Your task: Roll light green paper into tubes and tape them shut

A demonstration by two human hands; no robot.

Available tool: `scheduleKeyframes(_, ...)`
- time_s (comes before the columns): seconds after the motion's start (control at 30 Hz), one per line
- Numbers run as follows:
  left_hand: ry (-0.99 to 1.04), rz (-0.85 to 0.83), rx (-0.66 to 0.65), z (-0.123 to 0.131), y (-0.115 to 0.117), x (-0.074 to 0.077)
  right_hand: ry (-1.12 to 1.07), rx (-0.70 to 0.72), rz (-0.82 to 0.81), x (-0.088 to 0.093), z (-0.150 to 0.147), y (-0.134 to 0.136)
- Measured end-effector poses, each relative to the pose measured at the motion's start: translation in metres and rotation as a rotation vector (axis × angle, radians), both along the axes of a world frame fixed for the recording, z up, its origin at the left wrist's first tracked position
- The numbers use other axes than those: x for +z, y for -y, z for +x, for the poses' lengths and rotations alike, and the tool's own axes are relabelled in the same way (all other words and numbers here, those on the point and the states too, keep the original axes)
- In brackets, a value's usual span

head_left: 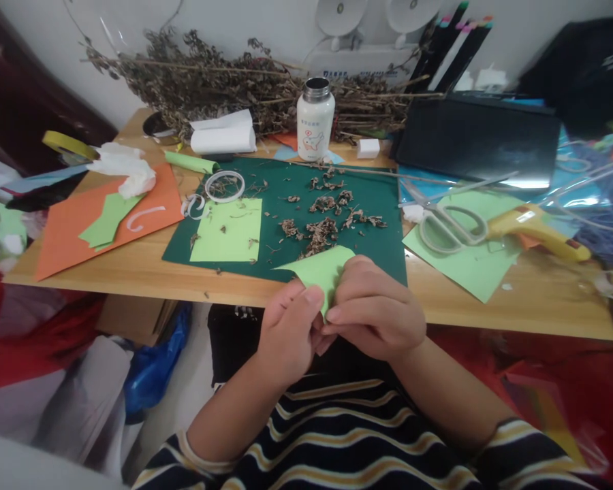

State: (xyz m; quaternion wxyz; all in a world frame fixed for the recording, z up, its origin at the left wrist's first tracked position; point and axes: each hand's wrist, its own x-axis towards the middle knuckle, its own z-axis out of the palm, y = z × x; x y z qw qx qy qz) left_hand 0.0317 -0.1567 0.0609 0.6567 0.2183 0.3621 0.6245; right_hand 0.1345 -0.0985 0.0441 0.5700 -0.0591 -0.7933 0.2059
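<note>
— Well, state of the hands?
— Both closed on one item: the left hand and right hand meet at the near edge of the table, thumbs and forefingers pinching the lower end of a light green paper piece.
— Which way does it lie from the grip?
— Up and away, over the dark green cutting mat; long axis left to right, pointed tip on the left-hand side. The right hand covers more of it. Just beyond lie dried plant bits, with scissors well right of the grip
</note>
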Motion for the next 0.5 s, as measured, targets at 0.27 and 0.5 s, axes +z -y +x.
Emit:
scheduleKeyframes(0.27,-0.088,0.005,0.047,0.001,0.005,0.002,0.041,-0.020,-0.052,0.005,-0.001,0.008)
scheduleKeyframes(0.5,-0.070,0.024,0.035,-0.001,0.013,0.002,0.103,0.048,-0.140,0.009,0.001,0.013)
